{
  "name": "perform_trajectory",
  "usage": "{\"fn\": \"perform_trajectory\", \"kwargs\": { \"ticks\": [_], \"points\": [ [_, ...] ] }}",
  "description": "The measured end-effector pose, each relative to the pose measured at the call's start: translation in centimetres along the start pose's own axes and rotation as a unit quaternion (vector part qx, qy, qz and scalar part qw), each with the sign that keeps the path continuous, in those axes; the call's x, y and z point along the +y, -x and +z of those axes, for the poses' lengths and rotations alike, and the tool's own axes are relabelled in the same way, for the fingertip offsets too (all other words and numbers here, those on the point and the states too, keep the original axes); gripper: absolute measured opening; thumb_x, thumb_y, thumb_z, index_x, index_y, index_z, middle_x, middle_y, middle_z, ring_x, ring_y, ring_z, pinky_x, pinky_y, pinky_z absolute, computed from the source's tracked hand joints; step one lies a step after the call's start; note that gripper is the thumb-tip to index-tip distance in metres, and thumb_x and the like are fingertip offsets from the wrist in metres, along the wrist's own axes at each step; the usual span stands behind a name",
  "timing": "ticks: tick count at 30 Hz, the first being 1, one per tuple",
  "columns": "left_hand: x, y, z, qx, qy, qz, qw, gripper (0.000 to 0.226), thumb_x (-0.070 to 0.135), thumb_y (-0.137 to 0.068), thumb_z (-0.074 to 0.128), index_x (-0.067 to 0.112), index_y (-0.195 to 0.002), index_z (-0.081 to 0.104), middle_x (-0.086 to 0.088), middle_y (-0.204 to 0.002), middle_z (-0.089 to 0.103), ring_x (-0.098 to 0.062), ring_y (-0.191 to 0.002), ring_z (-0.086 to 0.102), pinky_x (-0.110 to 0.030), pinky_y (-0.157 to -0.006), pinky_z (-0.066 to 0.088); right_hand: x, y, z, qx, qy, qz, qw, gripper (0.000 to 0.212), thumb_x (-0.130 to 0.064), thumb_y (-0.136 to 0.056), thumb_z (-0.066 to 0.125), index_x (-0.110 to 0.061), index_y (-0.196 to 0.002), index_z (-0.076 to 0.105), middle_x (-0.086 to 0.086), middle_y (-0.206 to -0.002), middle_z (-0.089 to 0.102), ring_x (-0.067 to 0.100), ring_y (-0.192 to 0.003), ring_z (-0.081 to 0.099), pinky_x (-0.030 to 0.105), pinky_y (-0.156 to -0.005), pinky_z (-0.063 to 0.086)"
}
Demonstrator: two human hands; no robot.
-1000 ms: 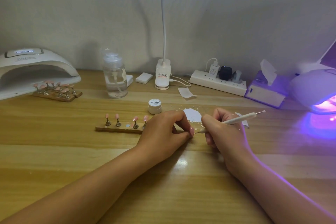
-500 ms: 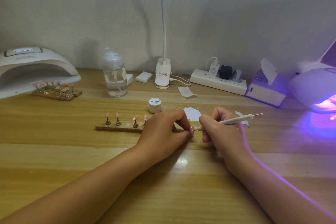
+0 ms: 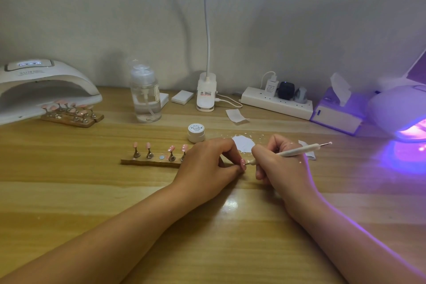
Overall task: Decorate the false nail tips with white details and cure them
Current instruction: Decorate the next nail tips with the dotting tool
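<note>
Step in hand: judged to be white detailing; one tip is off the rack and under the tool.
Task's thing: a small pink false nail tip (image 3: pixel 243 162) sits low over the wooden table (image 3: pixel 92 191), between the two hands. Four more pink tips stand on a long wooden strip holder (image 3: pixel 149 162) just left of it, with one bare round slot (image 3: pixel 162 157) in the row.
Left hand (image 3: pixel 207 163): wrist down on the table, fingers (image 3: pixel 230 145) curled in and pinching the pink false nail tip. Whether it sits on a stand is hidden.
Right hand (image 3: pixel 281 163): heel resting on the table, fingers (image 3: pixel 260 152) closed around a slim white dotting pen (image 3: pixel 297 151) in a writing grip. The working end meets the tip's edge and the ball end points up and right.
White supply: a smeared white paper palette (image 3: pixel 244 143) lies just behind the hands, with a small white round gel jar (image 3: pixel 196 132) beside it.
Next move calls for: small, braced strokes, a steady left pinch and light pressure so the wet white does not smear.
Cure: not yet done for this tip; the purple-lit dome lamp (image 3: pixel 401 110) glows well to the right.
</note>
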State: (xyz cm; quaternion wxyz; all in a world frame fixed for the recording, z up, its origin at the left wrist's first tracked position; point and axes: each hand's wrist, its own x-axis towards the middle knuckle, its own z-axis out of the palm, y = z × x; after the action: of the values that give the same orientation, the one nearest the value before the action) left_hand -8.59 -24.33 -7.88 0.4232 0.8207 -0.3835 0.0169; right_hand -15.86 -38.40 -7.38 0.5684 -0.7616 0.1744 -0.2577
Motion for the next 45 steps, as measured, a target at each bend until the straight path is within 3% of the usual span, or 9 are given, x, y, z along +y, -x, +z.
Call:
{"fn": "perform_trajectory", "kwargs": {
  "ticks": [4, 12, 21, 28, 40, 45],
  "points": [
    [-0.02, 0.0, 0.08, 0.002, -0.003, -0.007, 1.0, 0.017, 0.028, -0.079, 0.076, 0.035, -0.07, 0.063, 0.025, -0.072, 0.063, 0.002, -0.059, 0.055, -0.016, -0.055, 0.028, 0.18, -0.06, -0.05, 0.007, -0.01, -0.005, 1.0, 0.029, -0.014, -0.073, 0.061, -0.022, -0.051, 0.044, 0.003, -0.041, 0.053, 0.013, -0.04, 0.044, 0.024, -0.044, 0.036],
    [-0.02, 0.04, 0.04, 0.001, 0.001, -0.007, 1.0, 0.014, 0.032, -0.081, 0.076, 0.032, -0.072, 0.065, 0.025, -0.071, 0.063, 0.002, -0.057, 0.055, -0.015, -0.054, 0.028, -0.01, -0.07, -0.12, -0.002, -0.001, -0.005, 1.0, 0.023, -0.023, -0.06, 0.056, -0.02, -0.046, 0.038, 0.001, -0.034, 0.04, 0.013, -0.036, 0.034, 0.019, -0.037, 0.028],
    [0.04, 0.02, -0.05, 0.001, -0.002, -0.002, 1.0, 0.016, 0.03, -0.082, 0.076, 0.033, -0.072, 0.063, 0.021, -0.073, 0.064, 0.002, -0.059, 0.054, -0.017, -0.056, 0.03, 0.36, -0.06, -0.18, 0.005, 0.01, -0.012, 1.0, 0.021, -0.022, -0.066, 0.06, -0.021, -0.052, 0.044, 0.002, -0.039, 0.052, 0.011, -0.043, 0.045, 0.028, -0.052, 0.036],
    [-0.01, 0.03, -0.04, 0.0, 0.004, 0.001, 1.0, 0.016, 0.029, -0.082, 0.076, 0.034, -0.072, 0.064, 0.021, -0.073, 0.064, 0.001, -0.058, 0.054, -0.019, -0.057, 0.031, 0.36, -0.18, -0.21, 0.016, 0.007, -0.008, 1.0, 0.03, -0.013, -0.075, 0.063, -0.02, -0.053, 0.045, 0.004, -0.041, 0.053, 0.012, -0.042, 0.044, 0.025, -0.048, 0.033],
    [0.02, 0.04, -0.03, 0.002, -0.003, 0.002, 1.0, 0.024, 0.028, -0.081, 0.076, 0.039, -0.068, 0.06, 0.022, -0.074, 0.065, 0.002, -0.059, 0.055, -0.017, -0.056, 0.03, 0.19, -0.01, -0.21, 0.011, 0.008, 0.005, 1.0, 0.029, -0.013, -0.075, 0.063, -0.021, -0.054, 0.045, 0.002, -0.041, 0.054, 0.011, -0.042, 0.044, 0.022, -0.042, 0.032],
    [-0.02, 0.09, -0.01, -0.002, 0.009, -0.007, 1.0, 0.012, 0.029, -0.081, 0.075, 0.031, -0.073, 0.067, 0.024, -0.078, 0.067, 0.002, -0.061, 0.056, -0.014, -0.056, 0.03, -0.19, 0.02, -0.55, 0.066, -0.109, 0.008, 0.992, 0.041, -0.008, -0.083, 0.06, -0.023, -0.049, 0.044, 0.0, -0.039, 0.045, 0.005, -0.034, 0.036, 0.016, -0.035, 0.028]
  ]
}}
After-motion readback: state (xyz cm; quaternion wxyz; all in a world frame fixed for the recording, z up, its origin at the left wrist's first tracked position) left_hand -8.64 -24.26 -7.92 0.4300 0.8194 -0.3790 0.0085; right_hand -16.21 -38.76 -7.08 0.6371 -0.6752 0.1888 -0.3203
